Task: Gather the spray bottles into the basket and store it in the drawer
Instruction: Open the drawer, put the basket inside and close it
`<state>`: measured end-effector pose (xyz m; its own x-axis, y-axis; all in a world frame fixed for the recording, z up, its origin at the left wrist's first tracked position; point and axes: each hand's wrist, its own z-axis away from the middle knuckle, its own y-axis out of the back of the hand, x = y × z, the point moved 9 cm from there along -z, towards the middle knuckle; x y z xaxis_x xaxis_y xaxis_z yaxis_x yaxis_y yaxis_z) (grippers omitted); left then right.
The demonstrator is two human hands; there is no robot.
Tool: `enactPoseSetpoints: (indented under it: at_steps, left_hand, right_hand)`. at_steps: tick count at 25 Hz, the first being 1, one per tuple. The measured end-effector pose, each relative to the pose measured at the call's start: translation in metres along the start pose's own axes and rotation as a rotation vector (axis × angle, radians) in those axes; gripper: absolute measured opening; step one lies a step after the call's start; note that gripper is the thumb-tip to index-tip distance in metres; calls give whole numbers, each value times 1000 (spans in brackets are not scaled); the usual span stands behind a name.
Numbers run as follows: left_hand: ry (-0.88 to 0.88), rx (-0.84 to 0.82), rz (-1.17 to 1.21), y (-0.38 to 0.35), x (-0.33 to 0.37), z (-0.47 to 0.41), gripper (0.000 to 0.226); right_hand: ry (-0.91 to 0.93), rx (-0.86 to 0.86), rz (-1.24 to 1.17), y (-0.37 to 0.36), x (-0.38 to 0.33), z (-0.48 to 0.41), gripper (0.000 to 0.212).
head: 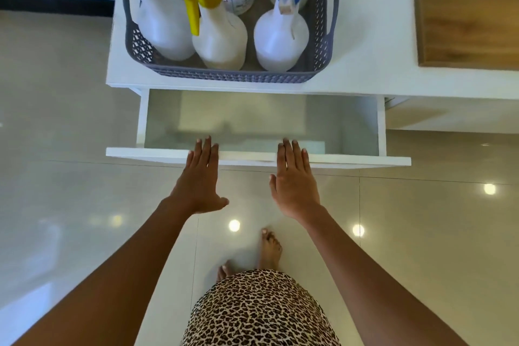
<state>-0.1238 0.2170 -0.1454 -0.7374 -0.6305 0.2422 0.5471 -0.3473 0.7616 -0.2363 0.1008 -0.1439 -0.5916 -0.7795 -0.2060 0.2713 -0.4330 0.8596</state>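
Glossy pale floor tiles (84, 121) spread beneath a white desk (365, 50), with a wooden panel (466, 8) at its far right. Near the desk's front edge stands the grey basket (233, 76), long axis running left to right, the spray bottles (219, 39) upright inside it. Just below it, the drawer (351, 161) stands pulled out. The left hand (200, 177) and right hand (295, 180) reach flat over the drawer's front panel, fingers (207, 149) straight and released, grasping nothing; whether they touch the panel is unclear. The basket lies straight ahead, beyond the drawer, about equally near each hand, so lifting it likely wants one hand at each end.
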Motion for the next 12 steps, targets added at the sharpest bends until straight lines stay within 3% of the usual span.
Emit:
enactPoseSetpoints:
  at_steps: [12]
  left_hand:
    - [-1,-89,24,-64,4,85,111]
  right_hand:
    - [-41,-188,69,-55,-19,94,65]
